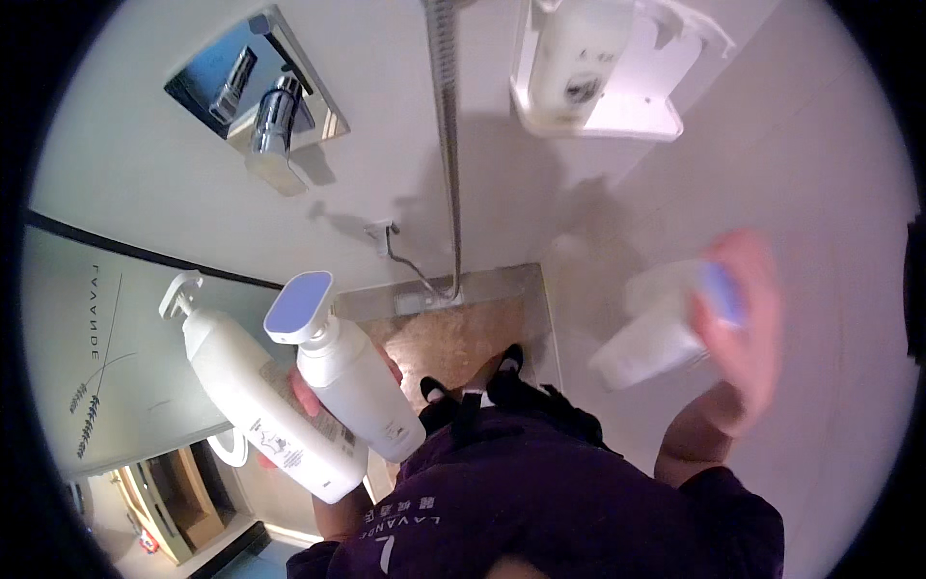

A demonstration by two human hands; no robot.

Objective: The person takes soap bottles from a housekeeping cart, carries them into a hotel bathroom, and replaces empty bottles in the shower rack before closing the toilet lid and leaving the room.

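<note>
My left hand (307, 391) holds two white pump bottles at the lower left. The nearer pump bottle (358, 391) has a lavender-topped pump head; the taller white pump bottle (268, 405) beside it bears printing and a white pump. At the right, my right hand (749, 333), blurred, grips another white bottle (651, 347) by its lavender-topped head; this bottle is tilted, its base towards the lower left. A white wall-mounted bottle holder (644, 108) at the top carries one translucent bottle (579, 72) on its left side; the holder's top is cut off by the picture's rim.
A chrome shower mixer (275, 123) juts from a square mirror-like plate at the upper left. A metal shower hose (450, 145) hangs down the wall to the floor. A frosted glass panel (137, 347) stands left, with wooden shelving (181, 499) beyond. Walls rise ahead and right.
</note>
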